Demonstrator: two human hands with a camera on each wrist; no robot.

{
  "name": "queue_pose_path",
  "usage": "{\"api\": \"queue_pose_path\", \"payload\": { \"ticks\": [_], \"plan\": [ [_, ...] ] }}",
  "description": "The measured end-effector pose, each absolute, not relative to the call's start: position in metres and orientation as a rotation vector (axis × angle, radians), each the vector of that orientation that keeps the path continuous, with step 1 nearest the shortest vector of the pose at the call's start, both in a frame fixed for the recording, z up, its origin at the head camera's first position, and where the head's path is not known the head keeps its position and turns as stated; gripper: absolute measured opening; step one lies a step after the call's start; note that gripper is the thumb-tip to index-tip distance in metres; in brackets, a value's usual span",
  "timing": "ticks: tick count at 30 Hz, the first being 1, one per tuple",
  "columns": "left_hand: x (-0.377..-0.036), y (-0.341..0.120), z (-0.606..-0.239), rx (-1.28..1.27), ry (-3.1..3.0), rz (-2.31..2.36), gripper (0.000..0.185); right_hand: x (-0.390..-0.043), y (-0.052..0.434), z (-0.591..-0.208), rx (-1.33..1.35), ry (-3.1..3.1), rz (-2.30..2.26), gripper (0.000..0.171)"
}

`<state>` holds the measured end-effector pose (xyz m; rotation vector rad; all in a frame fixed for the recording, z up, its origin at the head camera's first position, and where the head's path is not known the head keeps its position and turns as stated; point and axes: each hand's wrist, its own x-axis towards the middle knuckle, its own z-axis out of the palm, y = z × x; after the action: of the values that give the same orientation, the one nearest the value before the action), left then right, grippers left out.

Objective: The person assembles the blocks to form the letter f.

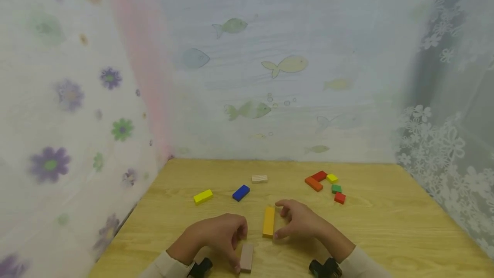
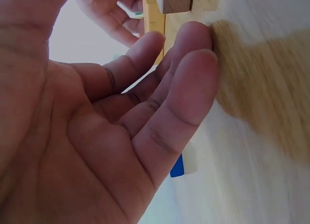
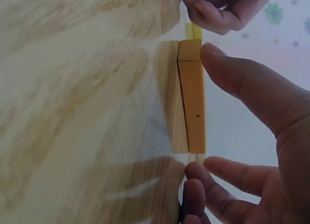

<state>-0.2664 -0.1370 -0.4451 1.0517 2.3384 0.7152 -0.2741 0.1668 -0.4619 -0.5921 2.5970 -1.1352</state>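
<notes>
Fingers of the right hand (image 1: 299, 222) curl loosely about the long orange block (image 1: 268, 221), at table centre, without clamping it; keep it square while sliding. Left hand (image 1: 216, 235) lies relaxed, fingertips by the plain wooden block (image 1: 246, 257) at six o'clock. Only the right wrist view shows the thumb-to-block gap
</notes>
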Motion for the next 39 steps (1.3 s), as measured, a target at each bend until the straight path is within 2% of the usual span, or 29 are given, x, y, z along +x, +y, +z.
{"api": "queue_pose_path", "payload": {
  "ticks": [18,29,39],
  "plan": [
    [-0.266,-0.133,-0.440,1.030,2.366,0.647,0.046,-0.275,0.159,-0.457,-0.541,2.668,-1.045,0.087],
    [-0.267,-0.134,-0.442,1.107,2.361,0.694,0.048,-0.278,0.157,-0.460,-0.520,2.690,-1.025,0.085],
    [-0.266,-0.126,-0.446,1.149,2.394,0.681,0.043,-0.279,0.166,-0.466,-0.539,2.697,-1.085,0.086]
  ]
}}
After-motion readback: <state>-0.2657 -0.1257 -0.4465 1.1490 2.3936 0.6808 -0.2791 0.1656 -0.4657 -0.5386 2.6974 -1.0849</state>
